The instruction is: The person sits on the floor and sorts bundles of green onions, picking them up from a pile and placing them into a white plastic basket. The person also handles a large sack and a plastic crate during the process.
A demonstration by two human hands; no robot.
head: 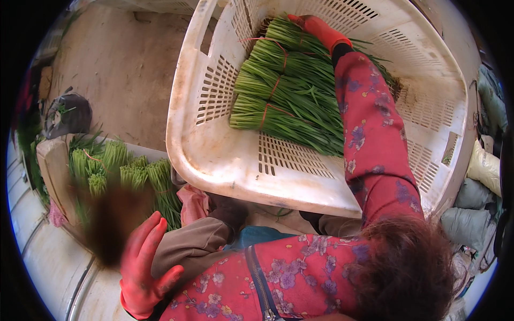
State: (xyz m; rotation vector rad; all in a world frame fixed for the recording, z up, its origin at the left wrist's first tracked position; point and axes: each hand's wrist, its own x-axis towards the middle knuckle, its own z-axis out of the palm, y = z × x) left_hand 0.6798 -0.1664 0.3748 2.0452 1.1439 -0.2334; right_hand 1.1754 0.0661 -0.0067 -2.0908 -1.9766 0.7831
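Red-gloved, my right hand (319, 30) reaches into a large white plastic basket (305, 196) and touches the farthest bundle of green stalks (287, 32), possibly garlic chives. The thumb is hidden, so whether the fingers grip it cannot be told. Several bundles (273, 102) tied with thin red bands lie side by side in the basket, cut ends to the left. My left hand (146, 269), also in a red glove, is raised at the lower left with its fingers apart and nothing in it. Beyond it stand more bundles (114, 154), cut ends up, partly behind a dark blur.
Left of the upright bundles is a worn pale block or board end (56, 164), with a dark plastic bag (68, 114) behind it. A pink sack (193, 204) lies by my knee. Stuffed bags (468, 228) line the right edge. Brown floor (128, 72) shows at upper left.
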